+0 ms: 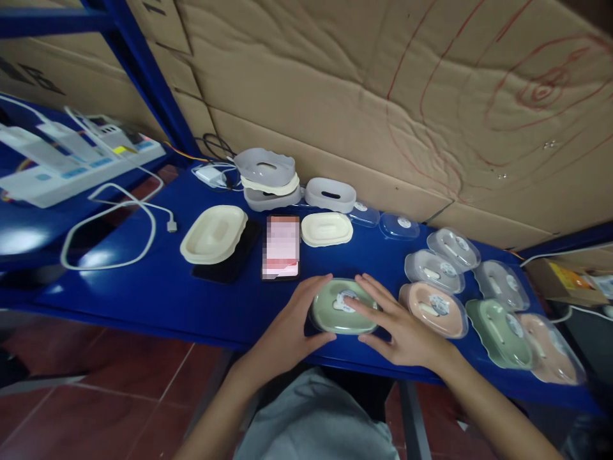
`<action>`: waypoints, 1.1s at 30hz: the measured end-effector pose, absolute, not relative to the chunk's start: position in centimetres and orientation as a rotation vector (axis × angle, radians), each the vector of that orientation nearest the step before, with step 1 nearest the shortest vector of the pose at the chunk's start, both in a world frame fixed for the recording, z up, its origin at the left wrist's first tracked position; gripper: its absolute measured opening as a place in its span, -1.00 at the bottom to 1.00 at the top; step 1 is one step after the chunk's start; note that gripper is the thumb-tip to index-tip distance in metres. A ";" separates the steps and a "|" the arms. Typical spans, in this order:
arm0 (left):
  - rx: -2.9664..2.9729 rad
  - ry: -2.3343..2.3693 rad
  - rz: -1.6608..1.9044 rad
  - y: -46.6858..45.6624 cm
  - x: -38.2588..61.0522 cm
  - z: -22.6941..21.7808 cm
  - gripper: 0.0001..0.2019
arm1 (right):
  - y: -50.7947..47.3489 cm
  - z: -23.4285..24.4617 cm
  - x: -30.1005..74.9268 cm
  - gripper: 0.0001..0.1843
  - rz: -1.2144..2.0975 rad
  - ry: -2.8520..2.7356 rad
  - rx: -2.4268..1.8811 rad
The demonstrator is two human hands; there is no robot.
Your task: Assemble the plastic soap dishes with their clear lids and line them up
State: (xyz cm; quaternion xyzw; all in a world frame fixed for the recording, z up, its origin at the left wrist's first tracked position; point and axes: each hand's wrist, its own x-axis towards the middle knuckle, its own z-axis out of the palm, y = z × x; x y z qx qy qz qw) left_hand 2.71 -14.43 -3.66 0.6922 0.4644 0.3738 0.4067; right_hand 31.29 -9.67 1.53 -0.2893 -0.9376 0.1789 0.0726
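Green box: lidded, this box point(338, 318) sat at the blue table's point(182, 306) near edge, between both hands.
Left hand: its grip point(297, 313) curved round the left end, thumb near, fingers far.
Right hand: it point(405, 326) bracketed the right end likewise, one finger across the label point(343, 301).
Lidded boxes: six point(500, 287) stood on the right, seemingly done.
Open dishes: two cream dishes point(213, 236), a grey dish point(330, 193) and a stack point(265, 167) stood farther off, without lids, seemingly left to do; clear lids point(400, 225) lay far right of centre.
In the way: a phone point(281, 246) lay beyond the left hand; a peach box point(431, 327) stood just beside the right.
Far left: white cable point(154, 223), power strip point(43, 191).
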 end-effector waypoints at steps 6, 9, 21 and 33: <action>1.799 1.148 0.918 -14.4 2.6 -3.5 -0.15 | -9.9 -0.9 31.5 -0.11 0.346 -2.780 -0.851; 1.823 1.158 0.908 -14.4 2.6 -3.7 -0.12 | -10.3 -1.4 31.4 -0.06 0.238 -2.725 -0.823; 1.771 1.270 0.864 -14.5 2.6 -3.7 -0.28 | -7.6 5.1 44.0 -0.22 -0.321 -2.038 -1.571; 1.877 1.326 0.766 -14.4 2.8 -3.1 -0.54 | 0.7 2.6 55.3 -0.16 0.005 -2.009 -1.810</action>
